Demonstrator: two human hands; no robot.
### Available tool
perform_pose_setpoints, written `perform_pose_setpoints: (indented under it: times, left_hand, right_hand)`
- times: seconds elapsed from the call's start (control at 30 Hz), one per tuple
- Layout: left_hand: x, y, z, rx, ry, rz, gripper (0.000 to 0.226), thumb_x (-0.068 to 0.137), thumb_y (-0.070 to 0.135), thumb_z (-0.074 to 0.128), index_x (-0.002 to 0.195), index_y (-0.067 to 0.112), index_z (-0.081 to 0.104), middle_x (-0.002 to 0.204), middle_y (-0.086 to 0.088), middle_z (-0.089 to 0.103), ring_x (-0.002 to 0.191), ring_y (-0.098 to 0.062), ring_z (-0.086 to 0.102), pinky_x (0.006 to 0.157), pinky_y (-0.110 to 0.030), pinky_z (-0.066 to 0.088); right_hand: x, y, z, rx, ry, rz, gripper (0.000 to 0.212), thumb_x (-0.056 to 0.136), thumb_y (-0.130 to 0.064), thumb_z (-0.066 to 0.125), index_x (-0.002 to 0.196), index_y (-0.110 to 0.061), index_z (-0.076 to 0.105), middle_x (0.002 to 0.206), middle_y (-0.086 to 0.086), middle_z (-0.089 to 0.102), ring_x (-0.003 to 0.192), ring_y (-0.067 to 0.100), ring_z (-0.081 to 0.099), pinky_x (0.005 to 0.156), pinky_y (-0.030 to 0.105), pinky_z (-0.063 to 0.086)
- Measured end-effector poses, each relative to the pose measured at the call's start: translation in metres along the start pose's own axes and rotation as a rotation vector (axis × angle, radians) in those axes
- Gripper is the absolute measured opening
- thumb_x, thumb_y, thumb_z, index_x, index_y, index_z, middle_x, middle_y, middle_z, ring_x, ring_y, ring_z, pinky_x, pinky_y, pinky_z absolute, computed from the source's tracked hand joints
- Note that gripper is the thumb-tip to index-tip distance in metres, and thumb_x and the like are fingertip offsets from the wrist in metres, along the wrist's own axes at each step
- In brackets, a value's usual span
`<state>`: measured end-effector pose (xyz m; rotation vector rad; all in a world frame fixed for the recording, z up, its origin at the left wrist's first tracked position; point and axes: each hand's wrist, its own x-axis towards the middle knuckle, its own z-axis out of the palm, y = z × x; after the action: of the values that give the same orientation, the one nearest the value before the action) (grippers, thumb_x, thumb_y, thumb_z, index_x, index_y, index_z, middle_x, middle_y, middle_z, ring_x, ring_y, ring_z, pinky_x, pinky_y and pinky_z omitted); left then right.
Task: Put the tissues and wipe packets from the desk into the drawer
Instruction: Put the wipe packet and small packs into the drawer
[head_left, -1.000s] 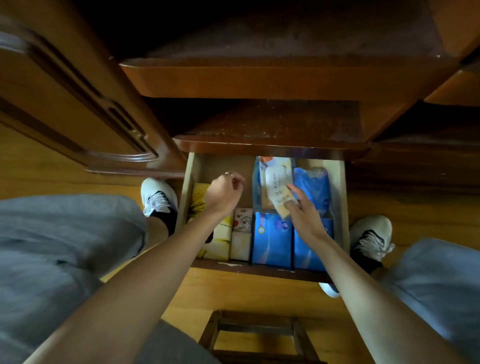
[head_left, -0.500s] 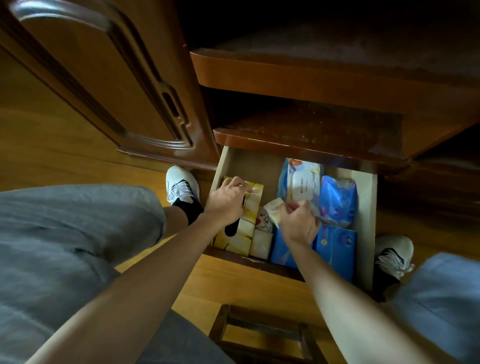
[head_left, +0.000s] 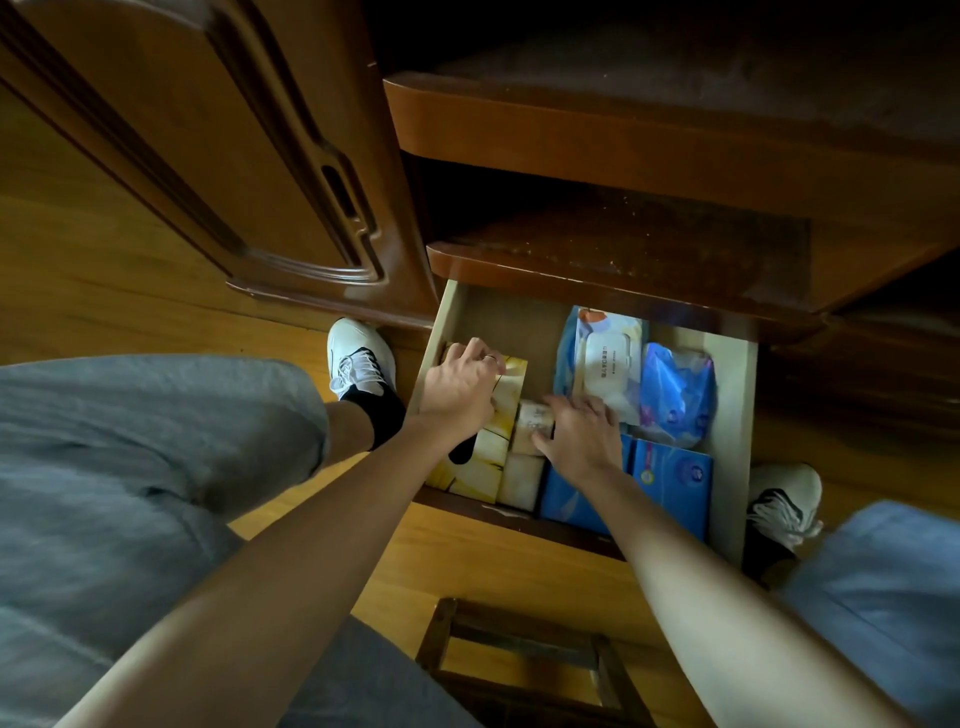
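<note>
The pale wooden drawer (head_left: 731, 415) stands pulled out below the dark desk. My left hand (head_left: 460, 387) lies on the yellow tissue boxes (head_left: 506, 400) at the drawer's left side, fingers curled over the far one. My right hand (head_left: 579, 434) presses a small cream tissue packet (head_left: 532, 423) down into the middle row, on top of another cream packet (head_left: 522, 480). A white-lidded wipe pack (head_left: 608, 364) and a blue plastic pack (head_left: 675, 395) lie at the back right. Blue flat packs (head_left: 672, 480) fill the front right.
A brown cabinet door (head_left: 208, 156) hangs open to the left. My white shoes (head_left: 358, 358) (head_left: 782, 504) flank the drawer on the wooden floor. A dark wooden stool (head_left: 519, 660) stands below the drawer front. The desk shelf (head_left: 623, 254) overhangs the drawer's back.
My right hand carried the small cream packet from the back right over to the middle row and lowered it there. My left hand shifted onto the yellow boxes. The view turned right.
</note>
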<state>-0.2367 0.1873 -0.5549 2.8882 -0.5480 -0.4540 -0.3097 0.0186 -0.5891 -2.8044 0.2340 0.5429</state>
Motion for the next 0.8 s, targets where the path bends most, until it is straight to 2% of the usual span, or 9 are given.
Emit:
perform_pose_setpoints:
  times: [0.13, 0.2, 0.33, 0.4, 0.5, 0.6, 0.67, 0.8]
  left_hand:
    - [0.0, -0.001, -0.003, 0.005, -0.004, 0.024, 0.041, 0.085, 0.009, 0.067, 0.123, 0.023, 0.062, 0.132, 0.005, 0.048, 0.12, -0.022, 0.048, 0.065, -0.031, 0.039]
    - [0.002, -0.001, -0.006, 0.016, -0.021, 0.025, 0.042, 0.086, 0.007, 0.066, 0.124, 0.024, 0.063, 0.133, 0.005, 0.048, 0.119, -0.022, 0.049, 0.066, -0.031, 0.04]
    - [0.003, 0.0, -0.005, 0.044, -0.025, 0.03, 0.04, 0.086, 0.008, 0.065, 0.123, 0.024, 0.061, 0.131, 0.004, 0.047, 0.115, -0.022, 0.049, 0.064, -0.031, 0.04]
    - [0.005, 0.002, -0.005, 0.035, -0.036, 0.026, 0.038, 0.086, 0.011, 0.065, 0.122, 0.024, 0.061, 0.13, 0.004, 0.047, 0.114, -0.022, 0.049, 0.064, -0.031, 0.039]
    - [0.013, 0.006, -0.007, -0.002, -0.049, -0.024, 0.034, 0.086, 0.022, 0.066, 0.12, 0.025, 0.063, 0.131, 0.004, 0.05, 0.119, -0.022, 0.049, 0.071, -0.031, 0.042]
    - [0.021, 0.018, -0.001, -0.013, 0.05, 0.007, 0.037, 0.089, 0.025, 0.062, 0.126, 0.024, 0.063, 0.131, 0.002, 0.057, 0.124, -0.022, 0.046, 0.094, -0.035, 0.045]
    - [0.03, 0.034, 0.005, -0.046, 0.074, 0.104, 0.04, 0.092, 0.022, 0.059, 0.132, 0.021, 0.06, 0.134, 0.0, 0.058, 0.128, -0.022, 0.045, 0.103, -0.038, 0.041]
    - [0.054, 0.071, 0.016, -0.099, -0.151, 0.138, 0.054, 0.097, 0.024, 0.048, 0.151, 0.021, 0.041, 0.142, -0.008, 0.055, 0.133, -0.029, 0.043, 0.106, -0.044, 0.039]
  right_hand:
    - [0.012, -0.01, 0.001, -0.141, -0.147, -0.021, 0.054, 0.095, -0.052, 0.056, 0.135, -0.016, 0.057, 0.143, 0.01, 0.052, 0.138, 0.031, 0.043, 0.113, 0.048, 0.036]
    - [0.019, -0.014, -0.001, -0.189, -0.161, -0.062, 0.056, 0.094, -0.056, 0.052, 0.132, -0.015, 0.058, 0.138, 0.009, 0.056, 0.134, 0.031, 0.046, 0.111, 0.047, 0.036]
    - [0.019, -0.017, -0.002, -0.285, -0.16, -0.192, 0.046, 0.094, -0.058, 0.048, 0.113, -0.019, 0.065, 0.116, 0.006, 0.068, 0.122, 0.028, 0.055, 0.111, 0.046, 0.033]
    - [0.02, -0.012, -0.006, -0.275, -0.154, -0.224, 0.047, 0.094, -0.059, 0.047, 0.113, -0.02, 0.066, 0.12, 0.006, 0.067, 0.125, 0.027, 0.053, 0.112, 0.046, 0.033]
    - [0.023, 0.01, -0.02, -0.035, -0.061, -0.1, 0.049, 0.098, -0.05, 0.049, 0.134, -0.018, 0.058, 0.135, 0.01, 0.06, 0.133, 0.028, 0.048, 0.11, 0.047, 0.038]
    - [0.024, 0.053, -0.032, 0.054, 0.123, 0.138, 0.042, 0.1, -0.038, 0.053, 0.136, -0.017, 0.054, 0.133, 0.012, 0.061, 0.124, 0.029, 0.054, 0.1, 0.045, 0.044]
    - [0.025, 0.078, -0.034, 0.121, 0.057, 0.275, 0.045, 0.101, -0.034, 0.053, 0.141, -0.015, 0.049, 0.141, 0.015, 0.056, 0.13, 0.034, 0.051, 0.104, 0.048, 0.042]
    - [0.027, 0.097, -0.027, 0.187, -0.123, 0.31, 0.05, 0.104, -0.034, 0.043, 0.153, -0.021, 0.038, 0.149, 0.015, 0.052, 0.137, 0.037, 0.045, 0.112, 0.051, 0.033]
